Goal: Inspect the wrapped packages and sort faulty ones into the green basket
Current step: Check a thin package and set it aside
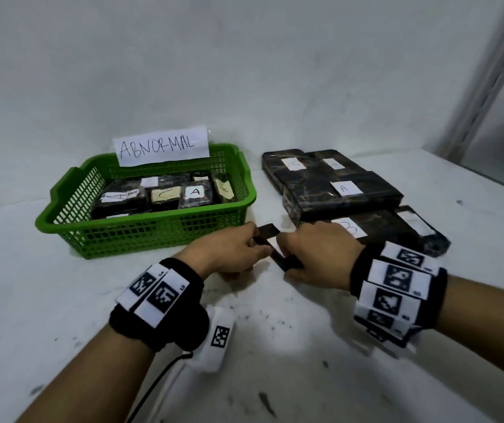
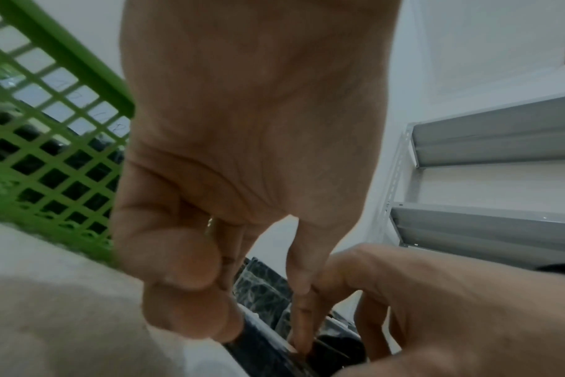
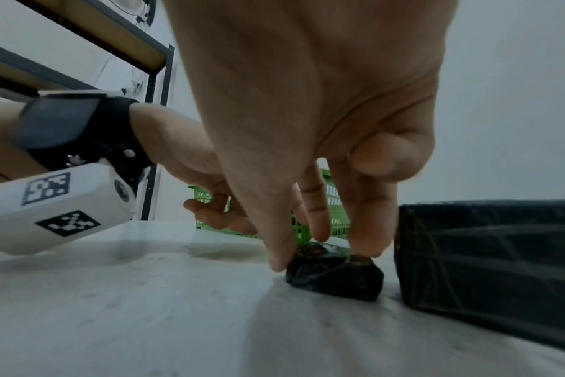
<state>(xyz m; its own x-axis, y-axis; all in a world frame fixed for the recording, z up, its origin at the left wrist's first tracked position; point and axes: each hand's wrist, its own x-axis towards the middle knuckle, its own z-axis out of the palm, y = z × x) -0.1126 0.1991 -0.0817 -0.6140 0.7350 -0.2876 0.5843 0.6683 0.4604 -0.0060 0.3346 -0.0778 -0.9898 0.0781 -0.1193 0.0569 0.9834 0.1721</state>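
A small black wrapped package [image 1: 270,244], at the centre of the head view just right of the green basket [image 1: 140,236], is grasped at its two ends: the left hand [image 1: 229,250] pinches the far-left end with curled fingers, and the right hand [image 1: 317,254] clamps the near-right end between thumb and fingertips [image 3: 365,244]. In the right-wrist view the package [image 3: 334,278] rests on or just above the white table [image 1: 275,377]; contact cannot be told. A grip at both ends leaves the faces exposed and lets the package be turned, which suits inspection; the step in hand is judged to be checking the wrap before a sorting decision. The basket stands at centre left of the frame, close to the hands, so a reject needs only a short carry; a paper sign [image 1: 162,146] reading ABNORMAL is fixed to its far rim to mark its purpose. It holds about six labelled dark packages, the exact count obscured by overlap. At centre right lies a pile of larger black packages [image 1: 342,190], each bearing a white label; five labels show, so about five packages. One basket, one sign, one package in hand
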